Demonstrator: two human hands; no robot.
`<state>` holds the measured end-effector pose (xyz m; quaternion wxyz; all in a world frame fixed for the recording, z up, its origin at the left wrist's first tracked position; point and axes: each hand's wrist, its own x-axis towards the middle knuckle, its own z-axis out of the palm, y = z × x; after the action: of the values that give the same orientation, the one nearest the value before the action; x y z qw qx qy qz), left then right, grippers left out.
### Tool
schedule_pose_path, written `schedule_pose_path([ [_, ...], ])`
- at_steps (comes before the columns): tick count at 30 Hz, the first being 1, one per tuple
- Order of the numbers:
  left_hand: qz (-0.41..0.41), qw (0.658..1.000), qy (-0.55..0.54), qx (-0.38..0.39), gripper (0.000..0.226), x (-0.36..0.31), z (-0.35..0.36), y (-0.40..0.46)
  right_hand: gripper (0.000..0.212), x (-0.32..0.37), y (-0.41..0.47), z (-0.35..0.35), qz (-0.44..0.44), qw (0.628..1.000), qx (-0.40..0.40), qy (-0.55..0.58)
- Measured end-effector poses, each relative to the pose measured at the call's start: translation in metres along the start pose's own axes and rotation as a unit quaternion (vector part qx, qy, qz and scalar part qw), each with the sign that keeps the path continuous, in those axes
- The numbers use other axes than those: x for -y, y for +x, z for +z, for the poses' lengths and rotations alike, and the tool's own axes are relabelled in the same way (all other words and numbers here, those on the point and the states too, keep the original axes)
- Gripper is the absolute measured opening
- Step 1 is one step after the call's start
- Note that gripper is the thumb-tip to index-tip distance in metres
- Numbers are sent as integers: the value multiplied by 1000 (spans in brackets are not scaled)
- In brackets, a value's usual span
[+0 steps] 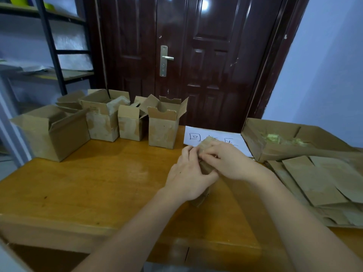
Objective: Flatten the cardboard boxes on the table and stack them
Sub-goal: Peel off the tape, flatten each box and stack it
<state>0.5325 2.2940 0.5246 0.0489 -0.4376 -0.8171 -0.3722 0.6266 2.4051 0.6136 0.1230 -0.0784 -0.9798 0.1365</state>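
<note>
Both my hands hold a small cardboard box (206, 167) above the middle of the wooden table (88, 179). My left hand (188, 177) grips its left side and my right hand (227, 163) wraps over its top; the hands hide most of the box. Several open upright boxes stand in a row at the back left: a large one (53, 134), a taped one (102, 122), a small one (130, 126) and one nearest the middle (163, 130). A stack of flattened cardboard (318, 185) lies at the right.
A white paper sheet (198, 137) with handwritten characters lies behind my hands. A shallow open carton (290, 140) with greenish scraps sits at the back right. A dark door (186, 55) stands behind the table and a metal shelf (51, 46) at the left.
</note>
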Motion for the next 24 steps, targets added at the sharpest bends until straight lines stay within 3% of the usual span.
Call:
schedule_pose_path([
  [3,24,997,56,-36,97,1,5,-4,13,-7,2,-2,53,995,-27,77],
  [7,36,996,59,-49,93,3,7,-3,22,-12,7,6,158,983,-42,79],
  [10,43,997,57,-43,93,4,7,0,6,-7,8,10,180,974,-58,128],
  [13,45,997,59,-18,93,5,5,3,17,0,9,14,170,982,-72,27],
  [16,46,997,51,45,98,9,-5,11,8,0,12,10,161,965,-97,-182],
  [18,27,992,21,120,105,13,-17,20,11,-2,14,7,152,957,-96,-228],
  [24,-39,973,-32,227,107,22,-40,35,20,-2,15,15,60,993,-71,-77],
])
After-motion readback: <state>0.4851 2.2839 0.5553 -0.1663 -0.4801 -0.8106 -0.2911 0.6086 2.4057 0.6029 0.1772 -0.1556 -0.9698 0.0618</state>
